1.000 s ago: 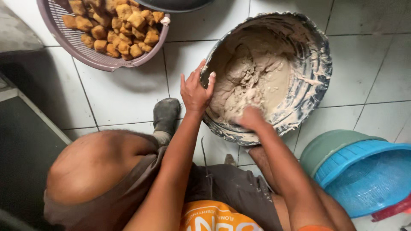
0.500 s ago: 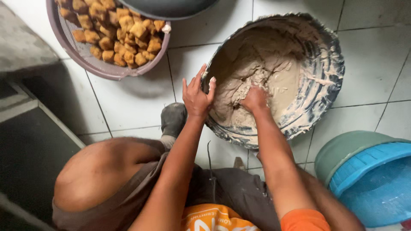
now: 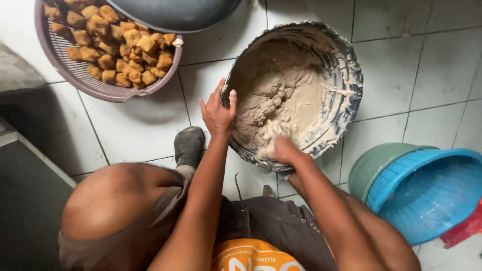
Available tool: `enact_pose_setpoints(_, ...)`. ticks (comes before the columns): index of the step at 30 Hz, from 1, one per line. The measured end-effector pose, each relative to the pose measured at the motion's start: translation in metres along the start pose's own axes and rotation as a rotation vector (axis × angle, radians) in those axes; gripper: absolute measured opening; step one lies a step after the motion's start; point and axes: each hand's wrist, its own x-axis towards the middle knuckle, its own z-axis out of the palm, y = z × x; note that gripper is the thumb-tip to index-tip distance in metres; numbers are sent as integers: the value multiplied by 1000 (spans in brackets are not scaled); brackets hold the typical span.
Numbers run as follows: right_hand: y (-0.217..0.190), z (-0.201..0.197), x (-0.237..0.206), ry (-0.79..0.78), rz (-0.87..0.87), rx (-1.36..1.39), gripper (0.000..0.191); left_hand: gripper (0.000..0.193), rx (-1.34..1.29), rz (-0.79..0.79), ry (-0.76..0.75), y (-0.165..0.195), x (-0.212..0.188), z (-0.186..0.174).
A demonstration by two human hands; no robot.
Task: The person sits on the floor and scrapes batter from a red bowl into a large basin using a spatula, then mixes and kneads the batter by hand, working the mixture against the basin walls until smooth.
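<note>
Up and to the left of the person's left hand sat a purple perforated basket [image 3: 75,75] heaped with golden fried pieces [image 3: 118,47], and a dark pan [image 3: 175,12] overlapped its right rim. The left hand [image 3: 218,113] was curled over the near-left rim of the batter-smeared metal bowl [image 3: 346,75], fingers spread and gripping that edge to steady it on the white tiled floor [image 3: 135,130]. Just right of that hold, the right hand [image 3: 283,149] was sunk into the pale beige batter [image 3: 281,98], its fingers buried, so how far it was closed could not be told. The mix looked lumpy at the centre and smoother towards the far side, which suggested the mixing was partly done. Further right and nearer lay stacked green and blue tubs [image 3: 427,193].
</note>
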Motion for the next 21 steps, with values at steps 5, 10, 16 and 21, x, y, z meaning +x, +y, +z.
enact_pose_setpoints(5,23,6,1,-183,288,-10,51,48,-29,62,47,-5,-2,0)
enact_pose_setpoints(10,26,-8,56,-17,555,69,42,47,-25,17,-3,-8,0,-2)
enact_pose_setpoints(16,26,-13,89,237,718,190,48,48,-16,30,-3,-8,1,-3)
enact_pose_setpoints(21,42,-16,95,333,634,147,57,47,-42,43,-24,-10,0,-4)
